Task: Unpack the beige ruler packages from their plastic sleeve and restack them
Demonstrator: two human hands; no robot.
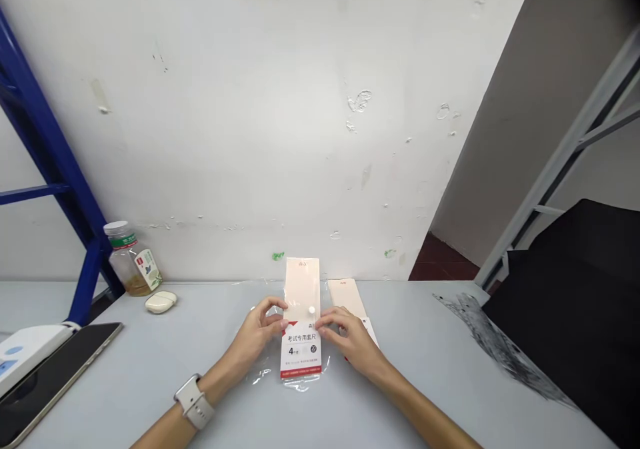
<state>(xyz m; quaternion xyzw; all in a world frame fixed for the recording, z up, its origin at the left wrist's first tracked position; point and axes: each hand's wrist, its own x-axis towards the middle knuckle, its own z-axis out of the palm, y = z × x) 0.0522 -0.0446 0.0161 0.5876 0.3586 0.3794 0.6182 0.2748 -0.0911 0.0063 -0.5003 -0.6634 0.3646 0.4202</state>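
The fingers (274, 317) of the left hand (256, 332) and the fingers (329, 322) of the right hand (349, 341) were closed in on opposite sides of a clear plastic sleeve (301, 385), gripping it. Inside the sleeve sat a cream and red card (301, 352) printed for a four-piece exam ruler set, with a round white tab (311, 310) near its middle. The sleeve lay flat on the pale bench (440, 342), and a second cream packet (347, 297) lay just beside it, partly under the right hand. Farther left stood an upright glass jar (131, 262) with a white lid, holding amber liquid in its lower part. A white earbud case (161, 302) lay just beside the jar.
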